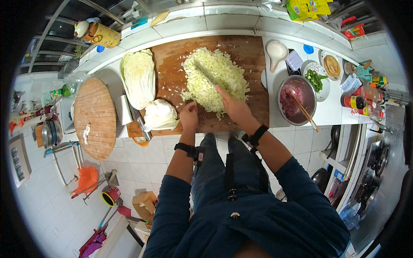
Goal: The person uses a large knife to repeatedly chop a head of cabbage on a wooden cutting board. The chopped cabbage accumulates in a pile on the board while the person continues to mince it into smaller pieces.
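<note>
My right hand (235, 108) grips a knife (206, 76), whose blade lies in a broad heap of finely chopped napa cabbage (227, 69). The handle is mostly hidden in my fist. At the heap's near left edge, my left hand (188, 116) rests low over the wooden cutting board (248, 45) with its fingers curled. Whether anything sits between those fingers is hidden. Left of the heap lies a large cut piece of napa cabbage (138, 79). A smaller pale cabbage piece (160, 114) sits near my left hand.
Left stand a round slatted wooden board (95, 119) and metal utensils (142, 125) by the board's corner. Right are a steel bowl (297, 121) of minced meat with chopsticks (305, 113), a white scoop (277, 53), a plate of chopped greens (324, 93), flatbreads (331, 66) and sauce bottles (353, 102).
</note>
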A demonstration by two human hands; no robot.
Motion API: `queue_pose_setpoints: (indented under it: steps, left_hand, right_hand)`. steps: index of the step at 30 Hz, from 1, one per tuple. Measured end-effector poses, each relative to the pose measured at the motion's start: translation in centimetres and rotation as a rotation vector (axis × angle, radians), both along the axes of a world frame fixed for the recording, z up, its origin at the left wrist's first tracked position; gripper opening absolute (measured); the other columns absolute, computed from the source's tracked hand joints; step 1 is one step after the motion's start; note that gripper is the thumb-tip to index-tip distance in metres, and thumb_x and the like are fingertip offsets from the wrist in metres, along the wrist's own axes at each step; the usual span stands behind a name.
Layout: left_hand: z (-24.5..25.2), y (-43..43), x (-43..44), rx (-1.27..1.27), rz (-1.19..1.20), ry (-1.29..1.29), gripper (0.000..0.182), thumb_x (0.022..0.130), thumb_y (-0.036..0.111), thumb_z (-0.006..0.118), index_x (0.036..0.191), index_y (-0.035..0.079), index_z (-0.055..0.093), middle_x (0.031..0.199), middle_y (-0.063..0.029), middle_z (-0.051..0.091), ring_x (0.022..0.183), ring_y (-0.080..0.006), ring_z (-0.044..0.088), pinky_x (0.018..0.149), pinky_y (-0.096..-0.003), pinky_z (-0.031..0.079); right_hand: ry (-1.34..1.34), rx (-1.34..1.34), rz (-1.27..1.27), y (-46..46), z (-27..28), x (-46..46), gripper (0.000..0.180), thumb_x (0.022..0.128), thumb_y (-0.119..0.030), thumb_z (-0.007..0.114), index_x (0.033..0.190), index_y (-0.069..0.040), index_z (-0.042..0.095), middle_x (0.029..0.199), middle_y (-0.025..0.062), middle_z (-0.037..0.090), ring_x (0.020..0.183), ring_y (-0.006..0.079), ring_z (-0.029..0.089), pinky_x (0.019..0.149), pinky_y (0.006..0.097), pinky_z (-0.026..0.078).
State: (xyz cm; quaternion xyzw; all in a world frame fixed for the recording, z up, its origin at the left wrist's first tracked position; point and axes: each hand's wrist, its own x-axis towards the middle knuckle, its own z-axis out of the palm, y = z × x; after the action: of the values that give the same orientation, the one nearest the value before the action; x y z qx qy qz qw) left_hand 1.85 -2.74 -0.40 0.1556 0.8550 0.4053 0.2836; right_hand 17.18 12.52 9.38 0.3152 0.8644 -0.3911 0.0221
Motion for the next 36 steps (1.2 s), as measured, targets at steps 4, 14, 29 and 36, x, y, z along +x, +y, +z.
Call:
queue_pose_setpoints:
  steps: [4, 14, 29, 36]
  left_hand:
    - [2.2, 2.5, -0.3, 0.227, 0.182, -0.163, 0.017, 0.087, 0.003, 0.059, 0.102, -0.001, 0.068, 0.077, -0.0049, 0.067, 0.066, -0.0121, 0.061, 0.061, -0.0251, 0.049]
    - [3.7, 3.9, -1.7, 0.137, -0.011, 0.524, 0.033, 0.077, 0.004, 0.060, 0.110, 0.002, 0.064, 0.080, -0.0149, 0.064, 0.071, -0.0302, 0.060, 0.067, -0.0362, 0.049]
    - [-0.8, -0.5, 0.8, -0.110, 0.035, 0.130, 0.052, 0.070, 0.008, 0.069, 0.119, -0.003, 0.055, 0.092, -0.0116, 0.062, 0.083, -0.0213, 0.061, 0.075, -0.0330, 0.050]
    - [-1.3, -0.7, 1.3, -0.133, 0.061, 0.110, 0.065, 0.067, 0.012, 0.070, 0.126, -0.005, 0.049, 0.099, -0.0159, 0.060, 0.086, -0.0259, 0.061, 0.078, -0.0354, 0.051]
  right_hand:
    - [0.192, -0.022, -0.078, -0.2, -0.4, 0.0, 0.054, 0.097, -0.019, 0.044, 0.148, -0.026, 0.027, 0.068, 0.0235, 0.057, 0.061, 0.0396, 0.056, 0.057, 0.0465, 0.043]
    - [0.286, -0.082, -0.108, -1.6, 0.9, 0.2, 0.055, 0.096, -0.018, 0.044, 0.148, -0.027, 0.027, 0.067, 0.0215, 0.055, 0.059, 0.0364, 0.055, 0.057, 0.0441, 0.043]
    - [0.080, 0.028, 0.061, -1.4, -0.2, -1.1, 0.058, 0.095, -0.015, 0.046, 0.148, -0.028, 0.027, 0.061, 0.0179, 0.051, 0.054, 0.0335, 0.052, 0.053, 0.0440, 0.041]
    - [0.155, -0.031, 0.013, -0.8, -0.2, -0.7, 0.057, 0.095, -0.015, 0.046, 0.147, -0.027, 0.028, 0.061, 0.0204, 0.051, 0.055, 0.0356, 0.052, 0.054, 0.0453, 0.040]
